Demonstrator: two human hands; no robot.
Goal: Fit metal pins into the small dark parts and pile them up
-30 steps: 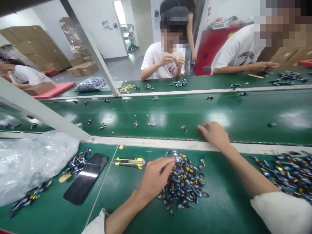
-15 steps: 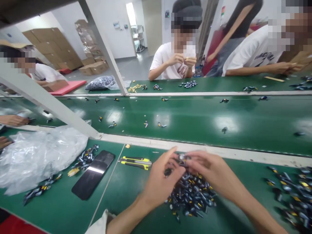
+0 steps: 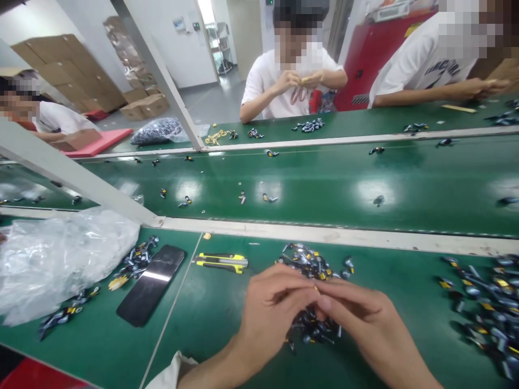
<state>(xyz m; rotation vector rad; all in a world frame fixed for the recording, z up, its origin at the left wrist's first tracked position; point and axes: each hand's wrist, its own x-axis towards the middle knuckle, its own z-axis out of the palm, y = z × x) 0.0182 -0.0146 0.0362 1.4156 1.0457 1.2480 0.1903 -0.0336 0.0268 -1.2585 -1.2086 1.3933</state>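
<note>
My left hand (image 3: pixel 275 316) and my right hand (image 3: pixel 359 319) meet above the green bench, fingertips together on a small part (image 3: pixel 317 290). Only a speck of yellow shows on that part; the fingers hide the rest. A heap of small dark metal parts with yellow bands (image 3: pixel 310 267) lies just beyond and beneath my hands, which cover its middle. A yellow-and-black utility knife (image 3: pixel 221 263) lies to the left of the heap, and a black smartphone (image 3: pixel 151 285) lies further left.
A larger heap of these parts (image 3: pixel 484 302) lies at the right, and a small one (image 3: pixel 135 262) sits beside a crumpled plastic bag (image 3: pixel 60 265). Beyond a white rail runs a green conveyor belt (image 3: pixel 324 183) with scattered parts. Co-workers (image 3: pixel 292 75) sit across it.
My hands have drawn closer and lower, now pressed together over the near side of the heap. The heap looks spread apart, and the view has tilted slightly.
</note>
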